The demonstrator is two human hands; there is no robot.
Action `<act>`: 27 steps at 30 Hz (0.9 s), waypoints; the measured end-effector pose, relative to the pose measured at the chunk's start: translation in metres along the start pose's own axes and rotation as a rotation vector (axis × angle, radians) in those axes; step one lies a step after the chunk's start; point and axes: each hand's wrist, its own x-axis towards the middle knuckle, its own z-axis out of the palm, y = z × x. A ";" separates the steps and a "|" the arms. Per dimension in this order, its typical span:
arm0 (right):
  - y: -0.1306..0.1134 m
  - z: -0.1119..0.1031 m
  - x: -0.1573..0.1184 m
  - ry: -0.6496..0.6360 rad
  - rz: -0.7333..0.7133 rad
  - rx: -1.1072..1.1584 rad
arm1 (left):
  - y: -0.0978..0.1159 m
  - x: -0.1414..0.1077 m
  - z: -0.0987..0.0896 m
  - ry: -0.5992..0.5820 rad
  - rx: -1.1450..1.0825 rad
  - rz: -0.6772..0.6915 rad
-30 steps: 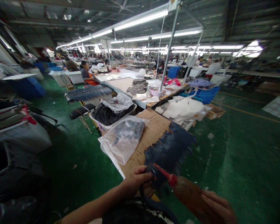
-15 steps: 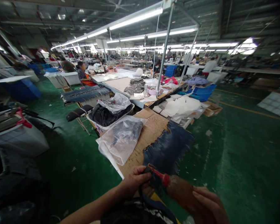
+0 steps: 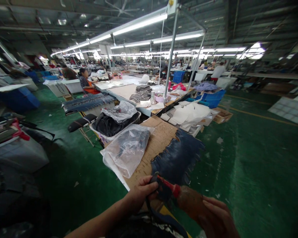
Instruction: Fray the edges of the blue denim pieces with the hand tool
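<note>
Near the bottom centre, my left hand point(image 3: 142, 193) pinches a dark strap point(image 3: 154, 178) between thumb and fingers. My right hand point(image 3: 220, 215) is wrapped round a brown bottle point(image 3: 190, 200) with a red nozzle point(image 3: 172, 187). The nozzle points left, and its tip is at the dark strap beside my left fingertips; whether they touch is too small to tell. Just beyond my hands, overlapping dark blue strips point(image 3: 177, 157) lie on a brown board point(image 3: 160, 132). The strap's lower part curves down towards my lap.
A clear plastic bag point(image 3: 130, 148) lies on the board's left side. Behind it stands a white basket point(image 3: 136, 119) with dark cloth. White sheets point(image 3: 188, 114) are piled at the back right. Farther off, a seated person point(image 3: 85, 81) is beside a long table point(image 3: 121, 91).
The whole view has shifted slightly, with the surroundings a little farther left. My right hand and the bottle appear slightly farther left, still close to the strap in my left hand.
</note>
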 end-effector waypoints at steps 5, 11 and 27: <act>0.023 -0.011 0.000 0.071 0.170 -0.078 | 0.007 -0.008 -0.009 -0.135 0.344 0.151; 0.014 -0.026 0.010 0.072 0.322 0.187 | 0.034 -0.013 -0.015 -0.136 1.358 1.065; 0.003 -0.022 0.018 -0.197 0.162 0.309 | 0.035 -0.008 -0.033 0.020 1.697 1.353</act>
